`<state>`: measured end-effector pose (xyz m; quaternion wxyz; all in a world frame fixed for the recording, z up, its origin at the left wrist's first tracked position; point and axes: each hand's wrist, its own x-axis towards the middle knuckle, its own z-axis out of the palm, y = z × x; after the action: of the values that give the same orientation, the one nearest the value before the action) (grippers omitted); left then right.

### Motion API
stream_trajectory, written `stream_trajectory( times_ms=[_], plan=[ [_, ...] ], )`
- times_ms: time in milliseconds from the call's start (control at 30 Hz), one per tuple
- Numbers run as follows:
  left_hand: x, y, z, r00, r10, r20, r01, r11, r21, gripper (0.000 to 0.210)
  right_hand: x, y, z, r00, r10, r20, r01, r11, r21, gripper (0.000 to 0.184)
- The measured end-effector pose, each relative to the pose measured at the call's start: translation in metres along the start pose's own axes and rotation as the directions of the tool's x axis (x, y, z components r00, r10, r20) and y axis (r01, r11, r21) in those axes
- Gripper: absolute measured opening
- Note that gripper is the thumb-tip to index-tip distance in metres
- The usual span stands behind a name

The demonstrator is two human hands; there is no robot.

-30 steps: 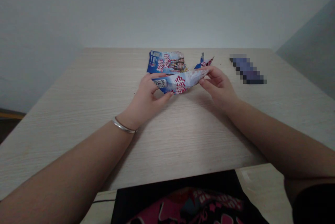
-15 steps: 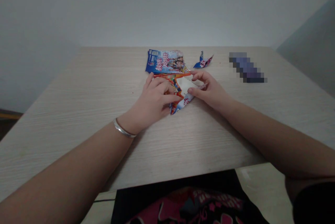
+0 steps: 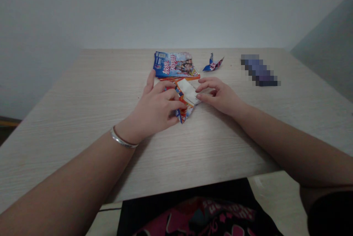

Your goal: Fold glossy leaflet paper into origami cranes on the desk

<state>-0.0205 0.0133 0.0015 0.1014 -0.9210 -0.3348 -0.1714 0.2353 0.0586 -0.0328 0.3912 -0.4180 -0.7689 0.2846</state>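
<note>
A partly folded sheet of printed paper (image 3: 187,92), with a white area and orange and blue print, lies on the table between my hands. My left hand (image 3: 158,105), with a silver bracelet at its wrist, is bent over the left side of the paper and holds it down; its index finger reaches towards the leaflet stack. My right hand (image 3: 216,94) pinches the paper's right side between thumb and fingers. Part of the sheet is hidden under the left fingers.
A stack of blue printed leaflets (image 3: 175,64) lies just beyond my hands. A folded paper figure (image 3: 213,64) with raised points stands to its right. Farther right lies a pixelated dark object (image 3: 259,70). The wooden table (image 3: 91,96) meets a pale wall at the back.
The folded paper has turned and shifted a little to the left with my left hand. Its blue-and-white lower-right flap has changed shape, and more white shows. My right hand stays at its right side.
</note>
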Motion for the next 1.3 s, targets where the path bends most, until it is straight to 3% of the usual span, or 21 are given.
stream_trajectory(
  times_ms=[100,233,367,867,967,1033,1200,1300],
  plan=[
    [0.0,-0.001,-0.002,1.0,-0.01,0.019,0.01,1.0,0.002,0.019,0.002,-0.002,-0.008,0.98,-0.125,0.156,0.122,0.992,0.028,0.018],
    [0.001,-0.003,-0.004,0.989,-0.004,0.146,0.006,1.0,-0.019,0.029,0.003,-0.008,-0.014,0.878,-0.29,0.38,0.321,0.947,-0.018,0.014],
    [0.001,-0.001,-0.005,0.982,0.024,0.188,-0.016,0.999,-0.044,0.037,0.002,-0.011,-0.014,0.856,-0.328,0.399,0.39,0.917,-0.083,0.013],
    [0.002,-0.002,-0.011,0.974,0.107,0.201,-0.075,0.984,-0.161,0.022,0.001,-0.015,-0.022,0.729,-0.451,0.515,0.59,0.795,-0.139,0.018],
    [0.003,-0.003,-0.009,0.966,0.166,0.197,-0.141,0.981,-0.136,0.022,0.0,-0.019,-0.023,0.739,-0.426,0.523,0.594,0.778,-0.206,0.02],
    [0.003,-0.005,-0.006,0.967,0.189,0.169,-0.164,0.975,-0.152,0.026,0.0,-0.022,-0.02,0.772,-0.383,0.507,0.555,0.795,-0.244,0.02],
    [0.004,-0.007,-0.001,0.97,0.177,0.165,-0.137,0.964,-0.228,0.029,0.0,-0.022,-0.006,0.858,-0.262,0.442,0.407,0.871,-0.274,0.025],
    [0.006,-0.007,-0.002,0.973,0.155,0.172,-0.104,0.956,-0.275,0.024,-0.001,-0.022,-0.002,0.892,-0.204,0.403,0.331,0.903,-0.274,0.017]
  ],
)
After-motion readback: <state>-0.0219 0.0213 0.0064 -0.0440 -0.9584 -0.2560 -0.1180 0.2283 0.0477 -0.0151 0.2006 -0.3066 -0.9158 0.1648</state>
